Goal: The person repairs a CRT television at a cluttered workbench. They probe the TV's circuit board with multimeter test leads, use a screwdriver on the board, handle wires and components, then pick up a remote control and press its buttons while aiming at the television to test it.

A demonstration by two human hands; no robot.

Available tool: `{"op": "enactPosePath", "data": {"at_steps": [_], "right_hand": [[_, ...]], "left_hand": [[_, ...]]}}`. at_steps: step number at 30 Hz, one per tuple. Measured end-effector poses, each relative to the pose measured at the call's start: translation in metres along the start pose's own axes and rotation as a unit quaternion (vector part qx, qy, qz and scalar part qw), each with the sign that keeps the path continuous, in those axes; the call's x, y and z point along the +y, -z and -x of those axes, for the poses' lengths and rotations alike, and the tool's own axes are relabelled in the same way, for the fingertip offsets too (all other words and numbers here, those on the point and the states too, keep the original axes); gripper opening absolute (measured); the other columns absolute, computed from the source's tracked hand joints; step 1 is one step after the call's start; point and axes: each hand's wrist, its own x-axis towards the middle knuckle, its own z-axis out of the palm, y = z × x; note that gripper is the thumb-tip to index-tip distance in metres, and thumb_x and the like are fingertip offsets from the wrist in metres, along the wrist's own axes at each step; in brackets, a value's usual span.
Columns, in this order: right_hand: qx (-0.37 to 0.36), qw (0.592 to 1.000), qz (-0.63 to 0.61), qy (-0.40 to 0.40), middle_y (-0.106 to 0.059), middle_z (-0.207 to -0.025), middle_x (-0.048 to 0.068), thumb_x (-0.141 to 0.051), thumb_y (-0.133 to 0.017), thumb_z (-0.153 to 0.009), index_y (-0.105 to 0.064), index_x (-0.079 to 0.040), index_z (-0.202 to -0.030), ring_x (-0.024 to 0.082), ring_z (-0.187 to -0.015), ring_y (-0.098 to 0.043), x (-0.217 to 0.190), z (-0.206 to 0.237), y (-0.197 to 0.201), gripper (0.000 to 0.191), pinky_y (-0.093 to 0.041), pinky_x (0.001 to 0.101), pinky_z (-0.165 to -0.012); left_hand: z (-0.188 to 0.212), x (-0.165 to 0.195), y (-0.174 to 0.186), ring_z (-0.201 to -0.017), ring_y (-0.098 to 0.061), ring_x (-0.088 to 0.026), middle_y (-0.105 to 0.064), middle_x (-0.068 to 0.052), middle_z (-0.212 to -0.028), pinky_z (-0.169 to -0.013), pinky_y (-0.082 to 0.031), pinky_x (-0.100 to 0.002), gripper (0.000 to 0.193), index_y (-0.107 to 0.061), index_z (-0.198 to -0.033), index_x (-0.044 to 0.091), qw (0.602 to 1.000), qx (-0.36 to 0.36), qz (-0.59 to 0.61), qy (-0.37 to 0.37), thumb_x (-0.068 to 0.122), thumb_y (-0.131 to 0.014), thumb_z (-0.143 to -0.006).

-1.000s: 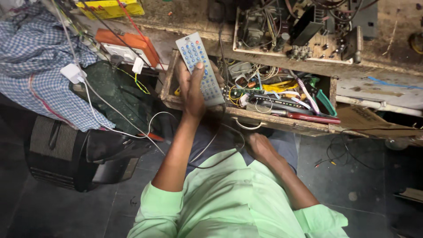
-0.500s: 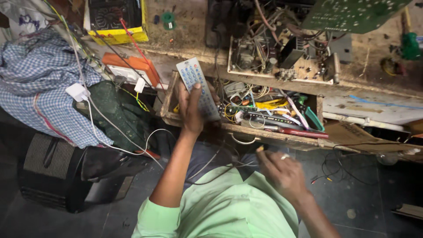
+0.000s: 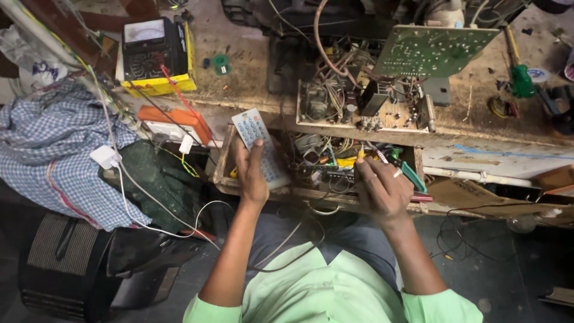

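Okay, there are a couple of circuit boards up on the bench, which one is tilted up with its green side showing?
The green circuit board at the upper right, propped at a slant, solder side toward the camera. The other board lies flat below it, crowded with components and wires.

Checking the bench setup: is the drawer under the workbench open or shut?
Open. The drawer is pulled out from the bench; tools and wires inside show from above. The left hand holds a remote control over it.
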Motion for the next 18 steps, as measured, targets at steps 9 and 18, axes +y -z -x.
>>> {"op": "enactPosePath", "data": {"at_steps": [9, 18], "right_hand": [[0.010, 0.999, -0.011, -0.037, -0.071, -0.112, 0.024, 0.006, -0.079, -0.084, -0.069, 0.006, -0.114, 0.035, -0.087, -0.072, 0.0090, -0.0006, -0.0070, 0.032, -0.058, 0.0394, -0.074], [-0.002, 0.998, -0.020, -0.058, -0.072, -0.110, 0.021, 0.008, -0.076, -0.083, -0.070, 0.005, -0.116, 0.032, -0.087, -0.072, 0.0107, -0.0071, -0.0089, 0.033, -0.057, 0.0386, -0.074]], "left_hand": [[0.0011, -0.0055, -0.0008, -0.122, -0.052, -0.016, -0.057, -0.008, -0.132, -0.111, -0.040, -0.035, 0.041, -0.047, -0.143, -0.001, 0.998, 0.000, 0.059, 0.012, 0.018, -0.057, -0.107], [0.0003, -0.0021, -0.0037, -0.126, -0.051, -0.016, -0.056, -0.009, -0.136, -0.113, -0.038, -0.035, 0.043, -0.045, -0.143, -0.001, 0.998, 0.006, 0.062, 0.009, 0.017, -0.056, -0.106]]}}
